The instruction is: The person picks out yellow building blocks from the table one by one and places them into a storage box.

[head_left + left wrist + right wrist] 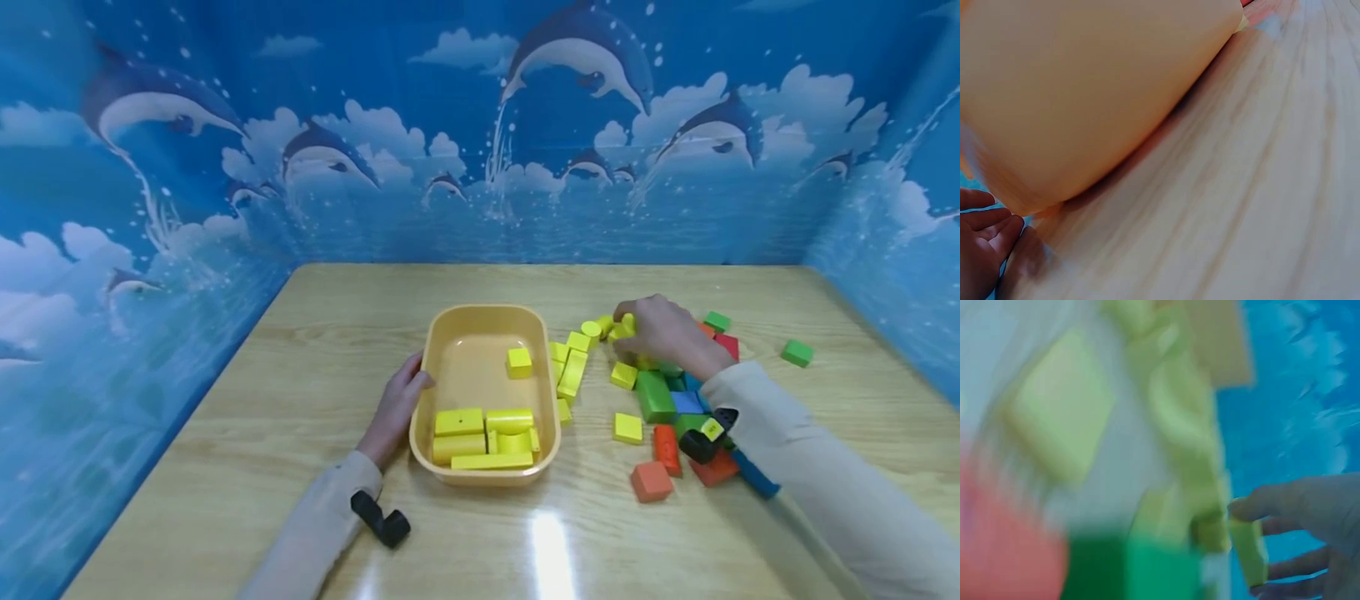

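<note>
My left hand (393, 408) holds the left side of a tan plastic bin (480, 313), its thumb at the rim. In the left wrist view its fingers (988, 219) lie against the outer wall. Yellow blocks (459, 422) line the near end of the bin, and a yellow cube (519, 363) sits apart inside. My right hand (663, 329) is over the loose blocks to the bin's right. Between its thumb and fingers, the right wrist view shows a pinched yellow block (1249, 550); its full shape is hidden.
Yellow blocks (572, 375) lie along the bin's right side. Green (656, 397), red (651, 482) and blue blocks are heaped under my right forearm, partly covered by it. A green block (797, 352) lies off to the far right. A dolphin-print curtain (480, 200) surrounds the wooden table.
</note>
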`<action>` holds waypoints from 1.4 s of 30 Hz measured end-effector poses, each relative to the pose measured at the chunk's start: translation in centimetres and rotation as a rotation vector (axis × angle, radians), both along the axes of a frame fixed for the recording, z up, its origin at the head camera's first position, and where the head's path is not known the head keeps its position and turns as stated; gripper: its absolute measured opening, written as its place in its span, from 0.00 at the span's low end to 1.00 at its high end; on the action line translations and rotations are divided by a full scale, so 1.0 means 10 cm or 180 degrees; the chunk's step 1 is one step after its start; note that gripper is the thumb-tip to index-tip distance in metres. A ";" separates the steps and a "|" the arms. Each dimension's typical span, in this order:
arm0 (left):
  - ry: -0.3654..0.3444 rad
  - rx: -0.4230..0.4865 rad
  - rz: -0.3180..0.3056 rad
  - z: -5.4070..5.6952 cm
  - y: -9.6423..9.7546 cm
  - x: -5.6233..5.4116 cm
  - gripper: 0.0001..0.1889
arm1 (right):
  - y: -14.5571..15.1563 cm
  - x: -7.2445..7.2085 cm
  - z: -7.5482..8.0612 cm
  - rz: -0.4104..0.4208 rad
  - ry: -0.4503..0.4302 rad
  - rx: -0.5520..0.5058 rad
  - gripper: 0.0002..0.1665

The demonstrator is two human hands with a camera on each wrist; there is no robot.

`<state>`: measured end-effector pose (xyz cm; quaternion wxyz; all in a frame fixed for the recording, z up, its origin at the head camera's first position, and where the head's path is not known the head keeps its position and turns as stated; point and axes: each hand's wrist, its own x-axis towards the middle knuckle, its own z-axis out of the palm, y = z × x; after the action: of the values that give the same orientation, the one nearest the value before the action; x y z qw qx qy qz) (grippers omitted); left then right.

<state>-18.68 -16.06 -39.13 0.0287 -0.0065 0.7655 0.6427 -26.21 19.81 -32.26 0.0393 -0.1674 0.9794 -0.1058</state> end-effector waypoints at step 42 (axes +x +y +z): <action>0.0042 0.0043 0.0046 -0.02 0.00 0.00 0.32 | -0.92 0.47 -0.19 0.1872 0.1384 -0.1203 0.09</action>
<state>-18.69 -16.04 -39.36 0.0190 -0.0076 0.7613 0.6481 -21.53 10.63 -34.16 -0.1714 -0.4629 0.8386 -0.2302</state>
